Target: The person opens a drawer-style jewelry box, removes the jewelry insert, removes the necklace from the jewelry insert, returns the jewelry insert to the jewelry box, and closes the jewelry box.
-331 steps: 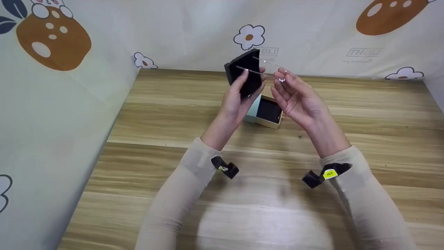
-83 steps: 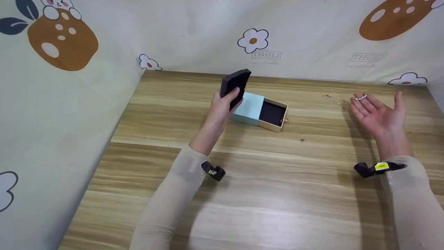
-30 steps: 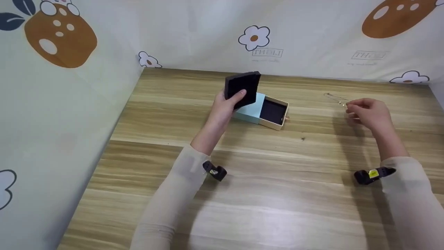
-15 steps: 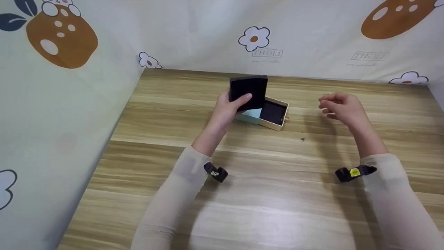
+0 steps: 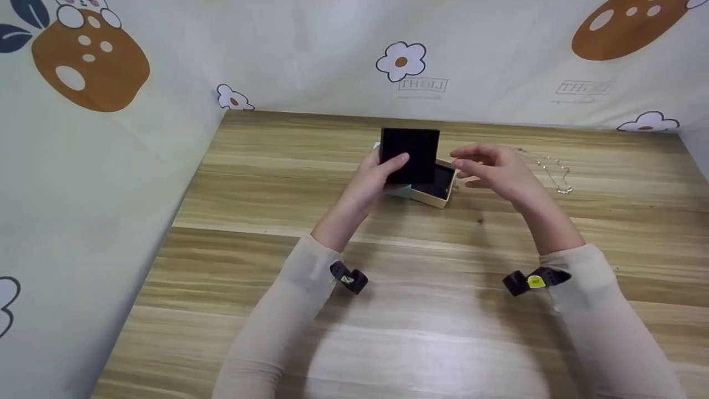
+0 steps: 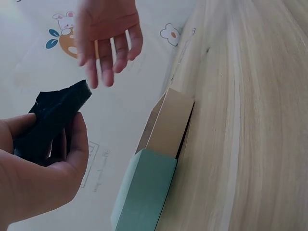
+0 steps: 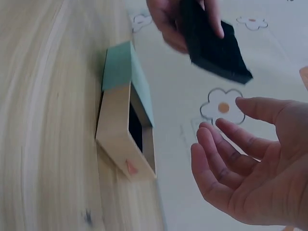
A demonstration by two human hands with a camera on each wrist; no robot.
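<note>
My left hand (image 5: 374, 174) grips a square black jewelry insert pad (image 5: 412, 147), its thumb across the face. In the left wrist view the pad (image 6: 55, 115) appears tilted, with a notched edge. To its right my right hand (image 5: 493, 169) is raised, fingers loosely bent and holding nothing, a small gap from the pad. Beneath the pad stands a drawer-style gift box with a light blue sleeve (image 6: 149, 187) and a cream drawer (image 7: 115, 125) pulled partly out. A thin necklace with a beaded pendant (image 5: 565, 190) lies on the table to the right, partly hidden behind the right hand.
The wooden table (image 5: 432, 332) meets a patterned cloth wall (image 5: 310, 66) at the back and another on the left. A small orange pull tab (image 7: 131, 167) sticks out of the drawer's end. A dark mark (image 5: 480, 220) shows on the wood.
Earlier the necklace stretched between the pad and my right hand; now it lies on the table at right. The right hand has since let go and moved left toward the pad, which now faces upward more.
</note>
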